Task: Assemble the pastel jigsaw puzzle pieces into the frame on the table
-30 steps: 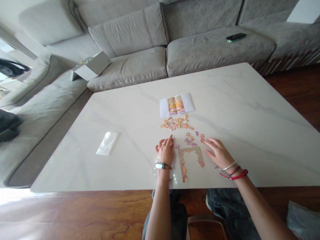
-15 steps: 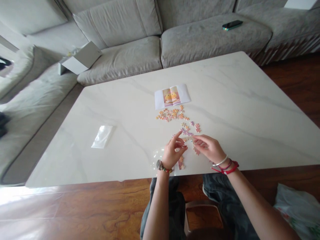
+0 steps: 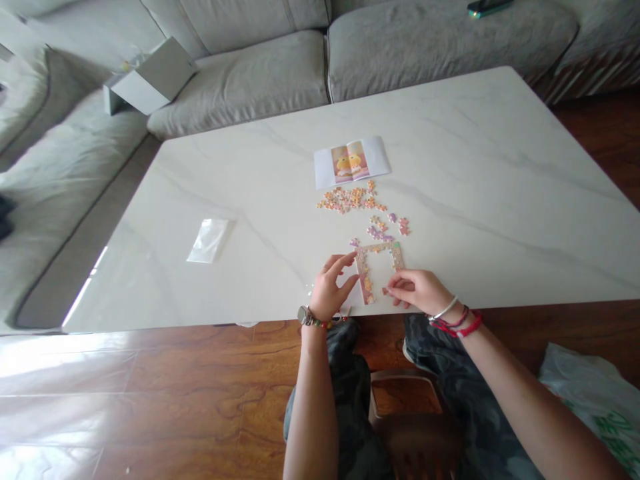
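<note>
Two hands worked at one partly built jigsaw border [image 3: 364, 273] on a white marble table [image 3: 475, 233]. The border showed a top run lying crosswise and two runs heading toward the person, the left one longer, so its long axis ran toward the body; its near side looked open. The left hand [image 3: 330, 290] lay just left of the border, open, with fingers [image 3: 345, 262] spread toward its top-left corner, holding nothing visible. The right hand [image 3: 415, 290] lay just right of the border's lower end, below the right run, pinching what looked like a small jigsaw piece [image 3: 385, 291] between thumb and fingers. The hands were apart, with the border between them, and the right hand was nearer the border's open side. Above the border sat a purple-pink cluster of pieces [image 3: 380, 230], then a pile of loose pieces [image 3: 350, 199], then a picture sheet [image 3: 351, 162]. A clear plastic bag [image 3: 209, 240] lay well left of the border. The held piece was mostly hidden by the fingers. Whether the left fingertips touched the border could not be told, nor whether the pale patch inside it was paper or glare.
</note>
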The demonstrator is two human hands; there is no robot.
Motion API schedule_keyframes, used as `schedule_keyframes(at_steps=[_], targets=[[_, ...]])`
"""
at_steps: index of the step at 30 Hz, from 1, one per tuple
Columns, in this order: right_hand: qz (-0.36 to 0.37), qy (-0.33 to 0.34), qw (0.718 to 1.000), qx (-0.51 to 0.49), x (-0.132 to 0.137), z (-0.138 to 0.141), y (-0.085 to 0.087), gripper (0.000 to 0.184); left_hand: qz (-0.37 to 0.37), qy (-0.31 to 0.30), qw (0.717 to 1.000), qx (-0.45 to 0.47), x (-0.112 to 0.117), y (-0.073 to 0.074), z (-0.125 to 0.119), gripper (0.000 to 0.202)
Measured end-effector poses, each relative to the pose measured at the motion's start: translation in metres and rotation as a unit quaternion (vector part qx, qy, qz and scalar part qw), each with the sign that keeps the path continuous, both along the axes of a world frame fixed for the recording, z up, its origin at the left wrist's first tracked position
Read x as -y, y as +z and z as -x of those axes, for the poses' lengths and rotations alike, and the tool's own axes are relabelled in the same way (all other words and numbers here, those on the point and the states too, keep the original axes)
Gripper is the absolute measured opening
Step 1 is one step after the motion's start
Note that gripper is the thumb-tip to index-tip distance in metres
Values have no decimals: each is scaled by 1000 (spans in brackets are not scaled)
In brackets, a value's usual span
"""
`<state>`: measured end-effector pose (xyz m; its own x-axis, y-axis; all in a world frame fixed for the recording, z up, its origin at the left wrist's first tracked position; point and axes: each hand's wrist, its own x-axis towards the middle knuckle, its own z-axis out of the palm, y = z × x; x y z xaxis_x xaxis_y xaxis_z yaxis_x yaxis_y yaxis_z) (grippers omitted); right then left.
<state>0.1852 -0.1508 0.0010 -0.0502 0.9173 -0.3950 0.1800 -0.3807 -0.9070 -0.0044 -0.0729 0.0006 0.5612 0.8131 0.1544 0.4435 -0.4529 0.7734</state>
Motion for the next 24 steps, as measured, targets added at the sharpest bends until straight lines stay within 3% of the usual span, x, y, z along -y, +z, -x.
schedule_keyframes(at_steps=[5, 10, 16, 24], targets=[[48, 34, 998, 8, 5, 8, 0, 10, -55, -65, 988, -127, 0, 2, 5, 27], [62, 29, 997, 23, 2, 12, -3, 12, -43, -90, 967, -236, 2, -1, 1, 27], [64, 32, 997, 33, -1, 10, -6, 19, -7, -94, 960, -264, 0, -1, -2, 29], [41, 2, 997, 64, 3, 16, -3, 15, 4, -86, 961, -264, -5, -2, -6, 31]])
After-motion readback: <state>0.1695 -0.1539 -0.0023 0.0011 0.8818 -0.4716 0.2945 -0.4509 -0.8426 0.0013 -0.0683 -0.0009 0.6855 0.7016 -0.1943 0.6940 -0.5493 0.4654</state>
